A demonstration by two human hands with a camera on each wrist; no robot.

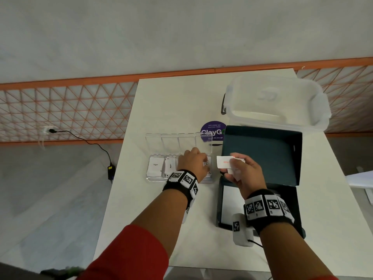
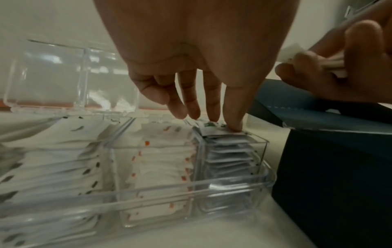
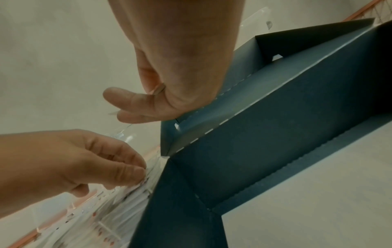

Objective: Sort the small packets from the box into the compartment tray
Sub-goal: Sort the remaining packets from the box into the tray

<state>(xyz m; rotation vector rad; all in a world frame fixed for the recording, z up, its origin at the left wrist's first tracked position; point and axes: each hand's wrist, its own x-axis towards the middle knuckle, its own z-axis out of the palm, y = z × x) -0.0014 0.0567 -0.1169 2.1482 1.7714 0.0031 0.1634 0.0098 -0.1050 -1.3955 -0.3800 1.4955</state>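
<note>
Pinched in the right hand (image 1: 240, 174): packets (image 1: 226, 161), red print unreadable; left hand (image 1: 192, 162) presses "Sugar"-labelled tray (image 1: 153, 179), fingers straight.

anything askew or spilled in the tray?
Nothing spilled. In the tray, the rightmost stack's top packet has its far end curled up above the rim; the left hand's fingertips press on that stack. The other stacks lie flat.

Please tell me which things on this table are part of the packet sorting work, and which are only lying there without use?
Part of the job:
- compartment tray, lid open
- packets in right hand
- dark box
- left hand, fingers on packets in the tray's right end compartment
- right hand

Lying about:
- clear plastic tub
- purple round sticker
- charger and cable on the floor
</note>
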